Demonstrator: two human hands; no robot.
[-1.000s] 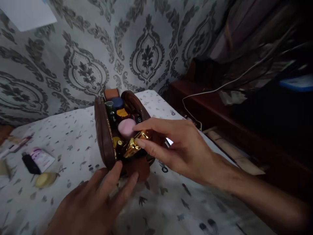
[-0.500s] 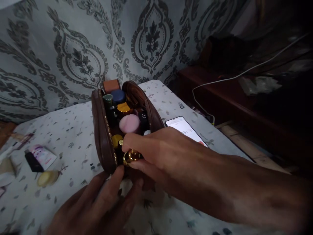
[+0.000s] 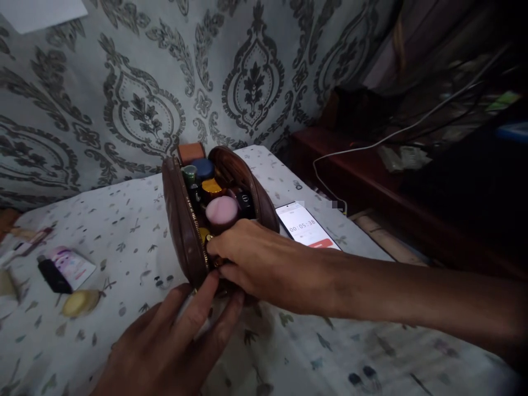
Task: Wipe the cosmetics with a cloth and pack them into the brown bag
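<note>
A brown zip-up toiletry bag (image 3: 183, 236) stands unzipped on the bed-like surface, packed with small containers. Inside are a pink round lid (image 3: 221, 210), a blue lid (image 3: 203, 168), a green-topped bottle (image 3: 190, 175) and an amber cap (image 3: 212, 187). My right hand (image 3: 251, 253) reaches into the near end, thumb and fingers closed round a shiny gold-coloured item (image 3: 218, 262), mostly hidden by the fingers. My left hand (image 3: 177, 330) rests with fingers spread against the bag's near end, fingertips touching its edge.
A lit phone (image 3: 304, 224) showing a timer lies right of the bag. To the left are a pink-and-white packet (image 3: 74, 265), a black item (image 3: 53, 275) and a yellowish round item (image 3: 80, 303). A white cable (image 3: 371, 144) crosses a dark red ledge (image 3: 313, 137).
My right hand has pushed the gold-coloured item lower into the bag's near end, so less of it shows. My left hand stays at the bag's edge. The camera view has shifted slightly.
</note>
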